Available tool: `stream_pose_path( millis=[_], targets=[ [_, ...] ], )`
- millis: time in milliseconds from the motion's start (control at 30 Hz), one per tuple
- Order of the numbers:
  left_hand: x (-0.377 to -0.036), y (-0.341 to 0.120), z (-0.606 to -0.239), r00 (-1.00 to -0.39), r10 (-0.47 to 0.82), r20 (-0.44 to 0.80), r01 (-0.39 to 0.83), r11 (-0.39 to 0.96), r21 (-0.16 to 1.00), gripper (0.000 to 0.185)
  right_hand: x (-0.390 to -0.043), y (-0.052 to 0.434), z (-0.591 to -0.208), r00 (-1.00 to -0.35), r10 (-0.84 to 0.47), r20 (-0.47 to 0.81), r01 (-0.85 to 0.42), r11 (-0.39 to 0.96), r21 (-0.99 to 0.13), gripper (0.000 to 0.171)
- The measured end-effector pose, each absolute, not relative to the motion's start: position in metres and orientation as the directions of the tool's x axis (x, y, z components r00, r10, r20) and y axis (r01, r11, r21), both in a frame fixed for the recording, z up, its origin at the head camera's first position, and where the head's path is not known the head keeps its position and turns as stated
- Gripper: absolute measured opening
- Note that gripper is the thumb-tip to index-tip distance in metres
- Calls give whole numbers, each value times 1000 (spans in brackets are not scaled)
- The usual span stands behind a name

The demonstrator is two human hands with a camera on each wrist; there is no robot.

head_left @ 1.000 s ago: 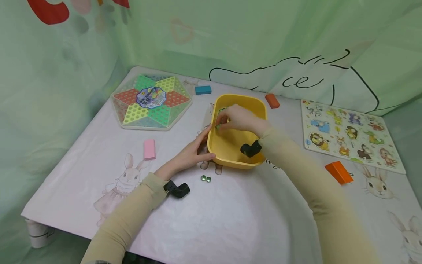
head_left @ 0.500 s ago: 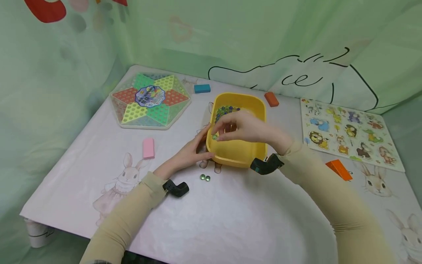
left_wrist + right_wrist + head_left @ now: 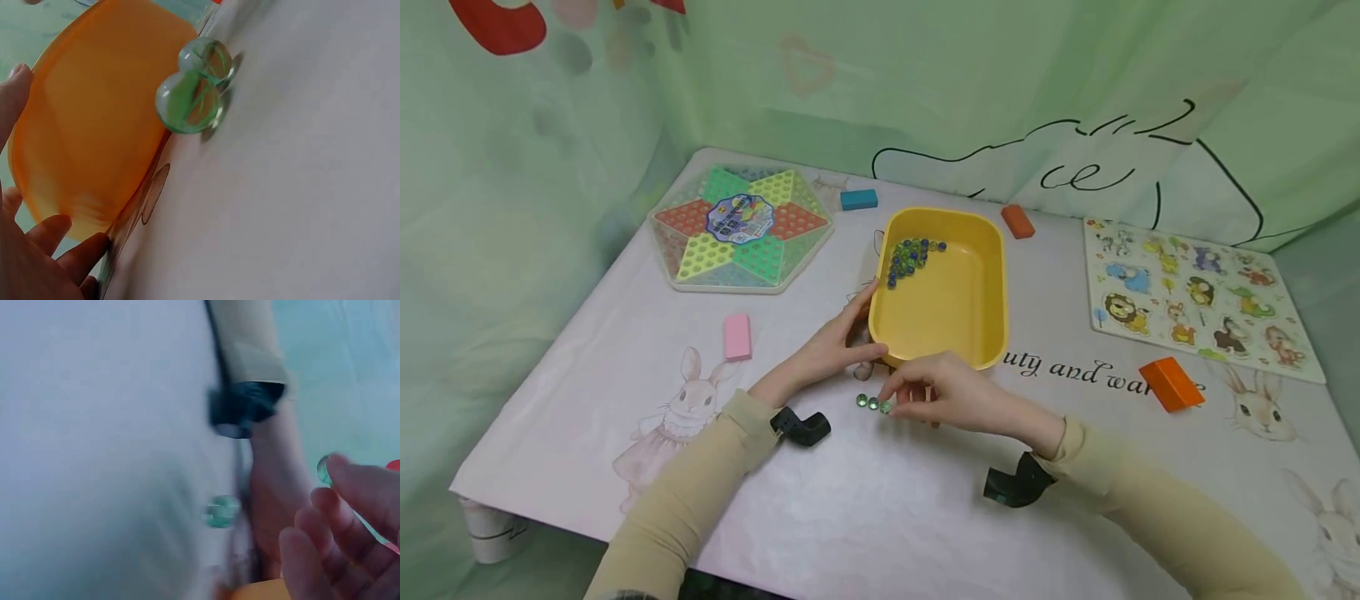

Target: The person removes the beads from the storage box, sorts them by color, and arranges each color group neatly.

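A yellow plastic tub (image 3: pixel 955 325) stands mid-table, with several small green and blue glass marbles (image 3: pixel 910 257) gathered in its far left corner. My left hand (image 3: pixel 823 354) rests against the tub, thumb at the near left corner and fingers along the left wall. In front of the tub, my right hand (image 3: pixel 951 392) pinches a green glass marble (image 3: pixel 886 407) between thumb and forefinger, low over the tabletop. Two green marbles (image 3: pixel 867 402) lie side by side just left of it; the left wrist view shows these marbles (image 3: pixel 189 103) up close.
A hexagonal Chinese checkers box (image 3: pixel 741 233) lies back left, and an animal puzzle board (image 3: pixel 1206 300) lies on the right. Around the tub are a pink block (image 3: pixel 737 337), a blue block (image 3: pixel 859 200), a red-orange block (image 3: pixel 1018 222) and an orange wedge (image 3: pixel 1172 385).
My right hand has come out of the tub with a green marble and moved toward me, down beside the two marbles on the table. The left hand stays at the tub.
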State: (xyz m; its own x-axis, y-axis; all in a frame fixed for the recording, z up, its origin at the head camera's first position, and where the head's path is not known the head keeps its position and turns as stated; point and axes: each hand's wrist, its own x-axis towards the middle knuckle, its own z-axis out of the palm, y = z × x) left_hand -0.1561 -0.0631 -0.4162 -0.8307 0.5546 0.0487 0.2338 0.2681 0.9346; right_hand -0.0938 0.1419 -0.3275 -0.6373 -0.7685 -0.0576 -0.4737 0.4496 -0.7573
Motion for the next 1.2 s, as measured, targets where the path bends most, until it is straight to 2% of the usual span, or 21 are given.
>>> stream_pose_path(
  millis=[267, 533, 900, 1200],
  targets=[
    [-155, -63, -416, -833, 551, 54, 234, 262, 936, 89, -87, 145, -363, -728, -681, -86, -427, 548, -719, 11],
    [-157, -63, -417, -828, 558, 60, 235, 248, 940, 90, -84, 138, -376, -791, -610, -46, -417, 594, -688, 10],
    [-156, -63, -415, -828, 558, 56, 235, 255, 938, 88, -84, 133, -381, -810, -585, -46, -414, 626, -661, 10],
    [-156, -64, -416, -828, 559, 51, 232, 258, 938, 92, -84, 133, -372, -800, -594, -88, -404, 641, -653, 17]
  ],
)
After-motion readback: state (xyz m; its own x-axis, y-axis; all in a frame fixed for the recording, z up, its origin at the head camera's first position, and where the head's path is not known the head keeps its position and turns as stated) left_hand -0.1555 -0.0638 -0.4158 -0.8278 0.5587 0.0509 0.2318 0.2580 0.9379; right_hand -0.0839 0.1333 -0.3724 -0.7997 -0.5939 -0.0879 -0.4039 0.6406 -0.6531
